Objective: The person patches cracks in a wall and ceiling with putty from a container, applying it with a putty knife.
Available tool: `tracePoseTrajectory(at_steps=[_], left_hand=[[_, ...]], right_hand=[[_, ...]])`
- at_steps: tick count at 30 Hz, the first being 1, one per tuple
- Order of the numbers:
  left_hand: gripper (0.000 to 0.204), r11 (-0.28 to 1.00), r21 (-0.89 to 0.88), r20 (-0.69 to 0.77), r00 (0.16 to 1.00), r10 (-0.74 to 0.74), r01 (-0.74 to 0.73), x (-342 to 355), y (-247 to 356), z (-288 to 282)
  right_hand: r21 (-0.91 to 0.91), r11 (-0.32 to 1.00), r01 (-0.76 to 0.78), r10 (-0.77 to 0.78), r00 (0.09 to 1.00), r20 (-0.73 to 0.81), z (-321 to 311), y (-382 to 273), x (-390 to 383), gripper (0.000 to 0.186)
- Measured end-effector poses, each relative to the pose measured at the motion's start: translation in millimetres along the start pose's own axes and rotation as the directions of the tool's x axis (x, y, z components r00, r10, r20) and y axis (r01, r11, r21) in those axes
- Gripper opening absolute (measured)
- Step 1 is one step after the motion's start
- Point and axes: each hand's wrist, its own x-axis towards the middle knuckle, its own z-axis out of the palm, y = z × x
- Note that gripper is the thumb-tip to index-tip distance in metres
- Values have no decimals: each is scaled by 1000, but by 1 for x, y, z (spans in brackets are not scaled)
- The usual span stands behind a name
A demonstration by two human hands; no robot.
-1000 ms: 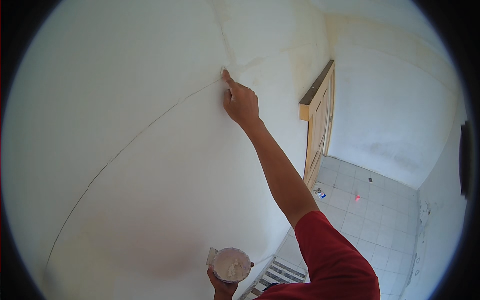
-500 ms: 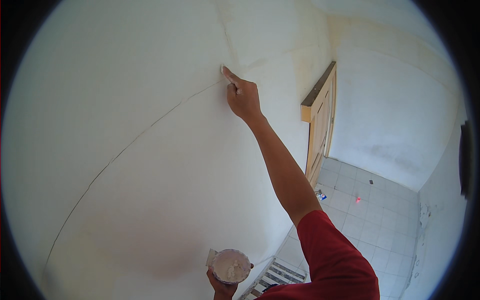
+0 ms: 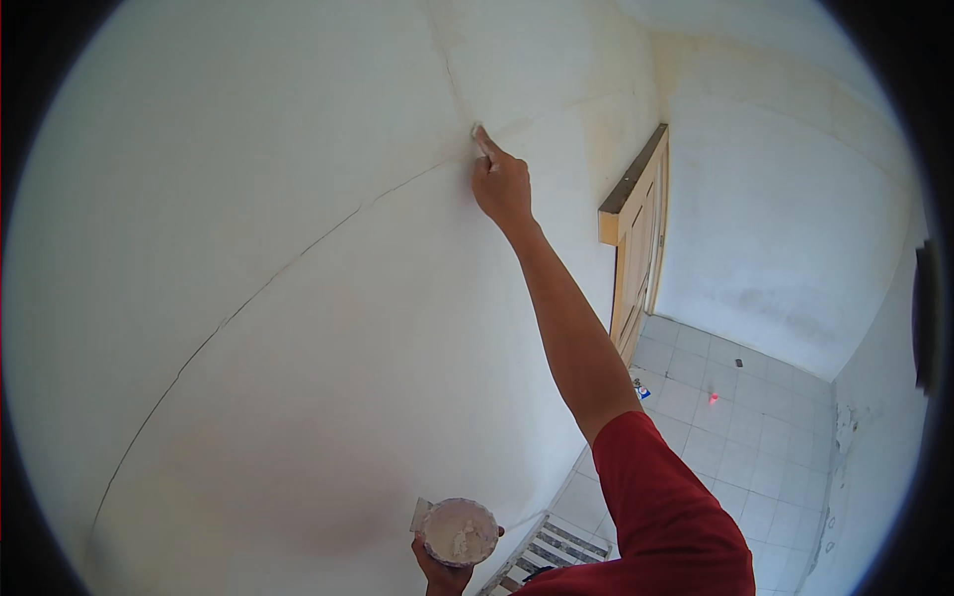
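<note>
My right hand (image 3: 504,186) is raised to the white wall, its index finger stretched out and the other fingers curled in. White paste covers that fingertip, which touches the wall where a thin crack (image 3: 301,255) fades out. This crack curves down to the lower left. A second crack (image 3: 449,74) runs upward from near the fingertip. Low in the view, my left hand (image 3: 440,573) grips a round tub (image 3: 459,531) of pale putty from below. A flat, pale scraper blade (image 3: 420,514) sticks up beside the tub's rim, its handle hidden.
To the right, a wooden door (image 3: 636,233) stands out from the wall. A tiled floor (image 3: 755,437) lies far below, with a blue-and-white packet (image 3: 641,388) and small bits on it. Striped, step-like slats (image 3: 556,546) show beneath my right arm.
My right hand has slid a short way to the right along the wall, past the end of the curved crack. My left hand and the tub have barely moved.
</note>
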Motion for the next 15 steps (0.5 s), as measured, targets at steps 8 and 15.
tracePoseTrajectory(at_steps=[8, 15], left_hand=[[81, 1000, 26, 20, 1000, 12, -13, -2, 1, 2], [81, 999, 28, 11, 1000, 24, -24, 1, -4, -5]], right_hand=[[-154, 970, 190, -189, 982, 22, 7, -14, 8, 54], [-199, 967, -162, 174, 984, 45, -5, 15, 23, 54]])
